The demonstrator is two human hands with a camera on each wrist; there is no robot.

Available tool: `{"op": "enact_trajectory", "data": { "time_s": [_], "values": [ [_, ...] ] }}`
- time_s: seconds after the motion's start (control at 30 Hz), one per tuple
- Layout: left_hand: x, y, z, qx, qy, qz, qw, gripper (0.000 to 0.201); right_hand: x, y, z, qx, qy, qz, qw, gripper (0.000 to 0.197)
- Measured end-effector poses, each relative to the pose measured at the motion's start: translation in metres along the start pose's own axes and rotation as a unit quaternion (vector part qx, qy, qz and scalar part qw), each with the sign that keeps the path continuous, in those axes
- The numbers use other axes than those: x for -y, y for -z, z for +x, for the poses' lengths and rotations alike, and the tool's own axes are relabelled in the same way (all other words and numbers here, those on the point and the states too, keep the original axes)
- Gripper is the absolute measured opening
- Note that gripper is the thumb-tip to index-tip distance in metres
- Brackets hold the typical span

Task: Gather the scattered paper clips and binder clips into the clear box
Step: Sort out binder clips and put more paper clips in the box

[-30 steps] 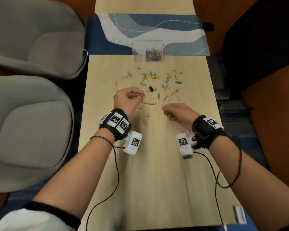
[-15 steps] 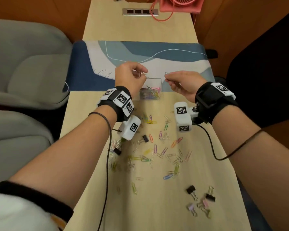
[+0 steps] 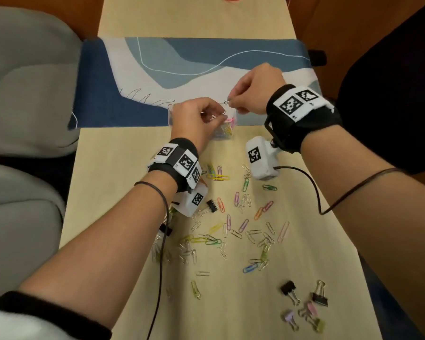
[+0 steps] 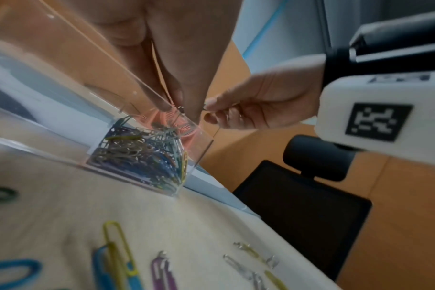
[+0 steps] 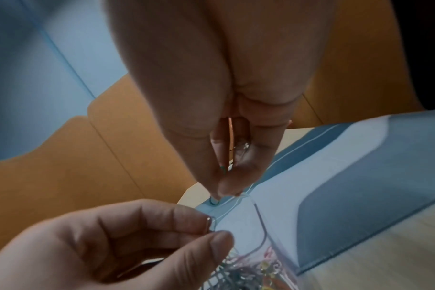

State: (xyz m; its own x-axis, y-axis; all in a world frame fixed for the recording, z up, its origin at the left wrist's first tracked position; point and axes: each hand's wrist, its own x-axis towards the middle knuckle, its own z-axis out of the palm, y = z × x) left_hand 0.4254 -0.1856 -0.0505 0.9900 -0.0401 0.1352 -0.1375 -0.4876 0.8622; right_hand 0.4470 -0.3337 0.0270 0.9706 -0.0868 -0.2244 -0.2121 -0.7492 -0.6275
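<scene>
While over the clear box, both hands' grips pinched on paper clips.

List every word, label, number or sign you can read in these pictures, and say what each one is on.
No readable words or numbers.
Wristbands: black-and-white square code markers, patterns only, no letters.
White wrist camera housings: one square code marker each, no text.
Housing in the left wrist view: a marker, and a dark strip above it too blurred to read.
</scene>
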Motion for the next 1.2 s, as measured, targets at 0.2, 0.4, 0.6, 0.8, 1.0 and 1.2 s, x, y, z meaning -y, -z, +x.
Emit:
{"op": "enact_trajectory", "data": {
  "time_s": [0.2, 0.4, 0.6, 0.8, 1.0, 1.2],
  "values": [
    [0.001, 0.006, 0.004, -0.022, -0.036, 0.077, 0.996, 0.021, 0.015, -0.008, 0.006, -0.001, 0.032, -0.127, 0.991, 0.009],
    [0.005, 0.017, 0.003, -0.012, -0.011, 0.044, 0.999, 0.013, 0.022, -0.022, 0.013, -0.019, 0.067, -0.192, 0.979, 0.018],
    [0.010, 0.034, -0.018, -0.002, -0.039, 0.045, 0.998, 0.006, 0.026, -0.030, 0.008, -0.039, 0.098, -0.229, 0.968, 0.018],
    [0.023, 0.062, -0.069, 0.021, -0.039, 0.058, 0.997, 0.007, 0.023, -0.032, -0.009, -0.030, 0.096, -0.184, 0.978, 0.019],
    [0.044, 0.094, -0.134, 0.109, 0.016, 0.125, 0.986, 0.008, 0.004, -0.054, -0.083, 0.038, 0.144, -0.156, 0.977, 0.026],
    [0.054, 0.108, -0.186, 0.130, 0.082, 0.179, 0.972, 0.023, -0.038, -0.107, -0.142, 0.157, 0.091, -0.213, 0.960, 0.037]
  ]
}}
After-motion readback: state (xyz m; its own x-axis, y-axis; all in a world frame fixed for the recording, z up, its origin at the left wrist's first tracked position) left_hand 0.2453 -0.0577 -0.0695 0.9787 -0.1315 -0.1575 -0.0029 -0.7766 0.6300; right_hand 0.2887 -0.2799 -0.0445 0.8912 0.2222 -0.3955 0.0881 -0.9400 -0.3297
